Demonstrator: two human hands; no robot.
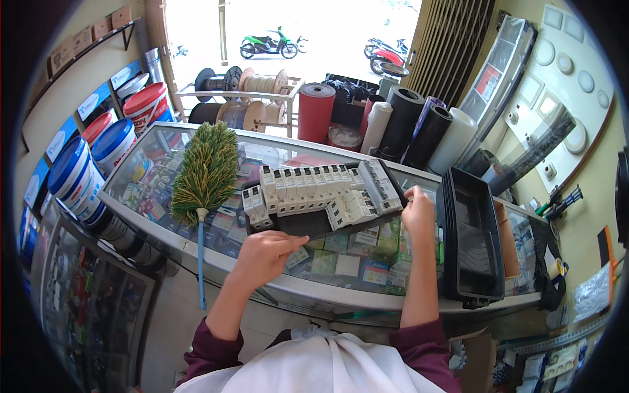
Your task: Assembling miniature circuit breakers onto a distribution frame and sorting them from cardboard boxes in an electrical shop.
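Note:
A shallow black tray (pixel 295 224) rests tilted on the glass counter, filled with white miniature circuit breakers (pixel 304 187) standing in a row. A shorter group of breakers (pixel 354 208) lies along its near side, and grey-white ones (pixel 380 185) sit at the right end. At the tray's near edge, my left hand (pixel 267 254) has its fingers closed on the rim, thumb mostly hidden. My right hand (pixel 417 208) pinches the tray's right edge between thumb and fingers.
The glass display counter (pixel 223 259) holds many small boxes. A green-yellow duster (pixel 206 170) lies left of the tray, its blue handle overhanging the front edge. Stacked black bins (pixel 473 236) stand at the right. Behind are sheet rolls (pixel 400 121) and cable spools (pixel 252 114); paint buckets (pixel 75 170) stand left.

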